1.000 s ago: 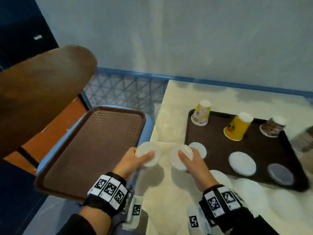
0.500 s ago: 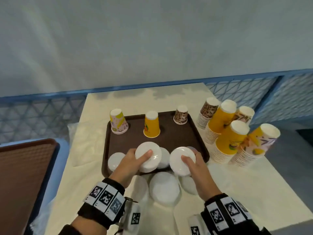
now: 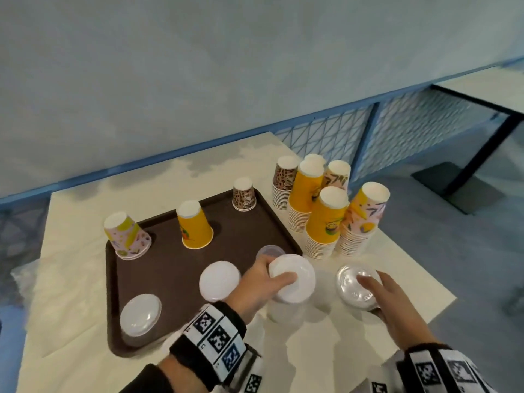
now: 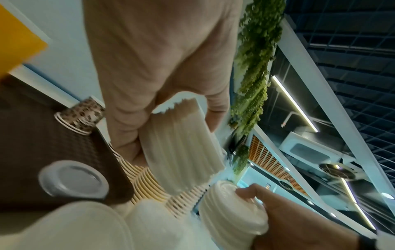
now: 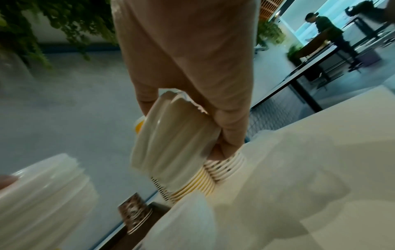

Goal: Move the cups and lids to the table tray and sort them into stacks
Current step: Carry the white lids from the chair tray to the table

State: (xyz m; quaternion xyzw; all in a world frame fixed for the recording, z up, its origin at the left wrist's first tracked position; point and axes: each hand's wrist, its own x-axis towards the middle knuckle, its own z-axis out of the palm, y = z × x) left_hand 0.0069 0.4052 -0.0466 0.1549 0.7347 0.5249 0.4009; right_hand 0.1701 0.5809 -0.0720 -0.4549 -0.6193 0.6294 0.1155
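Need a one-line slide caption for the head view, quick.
Each hand, left hand and right hand, grips a lid stack beside the brown tray.

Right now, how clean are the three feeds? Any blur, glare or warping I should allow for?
Head view: wide-angle warping bends the blue rail; the tray and cups are fairly sharp, the white lids glare to blank discs. Left wrist view: the lid stack in the left hand is streaked, background sharper. Right wrist view: dim, and the right hand and its lid stack are smeared.
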